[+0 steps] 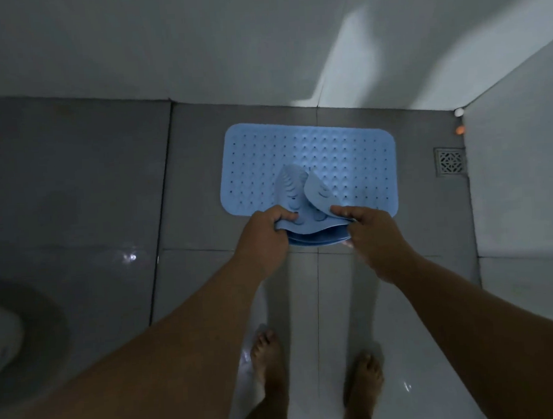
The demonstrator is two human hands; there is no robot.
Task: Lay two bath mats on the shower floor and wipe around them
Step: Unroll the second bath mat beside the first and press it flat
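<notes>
Left hand (264, 224) & right hand (365, 225) each pinch an edge of a folded blue bath mat (300, 191), held above the first mat (346, 153) lying flat on shower floor (202, 181), near the drain (449, 161). Looks floppy, light rubber; best gripped at corners.

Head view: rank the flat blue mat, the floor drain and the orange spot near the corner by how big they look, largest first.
1. Flat blue mat, by far the largest.
2. Floor drain, a small square grate.
3. Orange spot, tiny; too small to identify.

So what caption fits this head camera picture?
Both hands unfold a second blue mat over the laid mat.
</notes>
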